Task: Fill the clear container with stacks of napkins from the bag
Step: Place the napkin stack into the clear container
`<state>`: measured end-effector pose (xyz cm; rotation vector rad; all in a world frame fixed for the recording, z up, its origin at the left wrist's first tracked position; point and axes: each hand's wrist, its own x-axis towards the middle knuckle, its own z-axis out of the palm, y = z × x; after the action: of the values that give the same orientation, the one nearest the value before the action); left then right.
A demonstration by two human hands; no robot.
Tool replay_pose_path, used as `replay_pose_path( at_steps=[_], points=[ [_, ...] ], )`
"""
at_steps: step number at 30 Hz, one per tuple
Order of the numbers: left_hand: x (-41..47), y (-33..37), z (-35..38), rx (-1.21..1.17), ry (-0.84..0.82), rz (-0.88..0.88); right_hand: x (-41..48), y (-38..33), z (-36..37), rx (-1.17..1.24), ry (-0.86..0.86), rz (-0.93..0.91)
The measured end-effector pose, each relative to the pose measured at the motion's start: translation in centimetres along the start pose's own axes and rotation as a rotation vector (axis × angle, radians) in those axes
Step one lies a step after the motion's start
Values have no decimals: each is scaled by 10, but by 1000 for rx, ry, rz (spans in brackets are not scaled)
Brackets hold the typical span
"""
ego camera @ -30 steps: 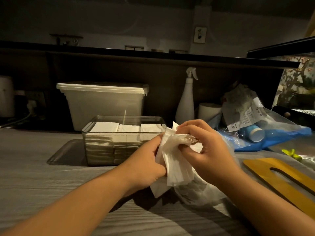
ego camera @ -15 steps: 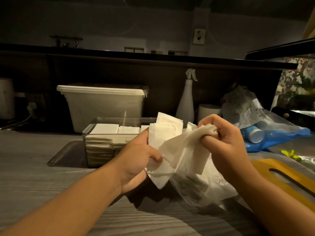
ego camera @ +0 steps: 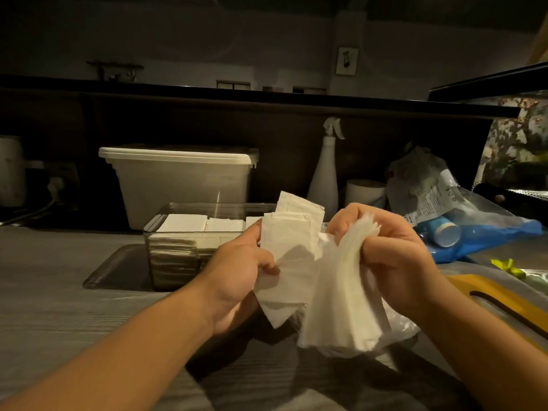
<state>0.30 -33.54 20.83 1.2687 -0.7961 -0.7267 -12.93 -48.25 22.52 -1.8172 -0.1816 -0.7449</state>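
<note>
My left hand [ego camera: 237, 280] has a grip on a flat napkin stack [ego camera: 290, 250]. My right hand [ego camera: 394, 256] has a grip on a floppy napkin bunch [ego camera: 341, 292]. Before, they were mixed together. Now they hang apart over the bag [ego camera: 398, 324], near the clear container [ego camera: 178, 208].

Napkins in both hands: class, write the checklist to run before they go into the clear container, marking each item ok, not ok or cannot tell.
1. Left hand grips the left stack, fingers curled round it: ok.
2. Right hand grips the right bunch: ok.
3. Right bunch squared up: not ok; its sheets are fanned and uneven.
4. Clear container open at the top: ok.
5. Room left in it: cannot tell; the visible rows reach near the rim, and the held napkins hide its right end.
6. Bag emptied: cannot tell.
</note>
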Motion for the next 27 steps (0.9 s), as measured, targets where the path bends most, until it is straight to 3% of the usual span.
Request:
replay_pose_path(
  at_steps=[7,11,15,20,27],
  points=[
    [-3,-5,5,-76,-92,-5,-4,12,15,-403,91,5],
    [-7,-3,5,-163,-182,-28,-3,13,18,-502,146,-33],
    [-6,-7,3,16,-255,35,-2,14,19,-622,188,-79],
    [-1,-16,2,318,-100,103,-3,16,18,-737,151,-45],
    [-1,-16,2,219,-119,99,-4,19,17,-752,127,-81]
  ],
)
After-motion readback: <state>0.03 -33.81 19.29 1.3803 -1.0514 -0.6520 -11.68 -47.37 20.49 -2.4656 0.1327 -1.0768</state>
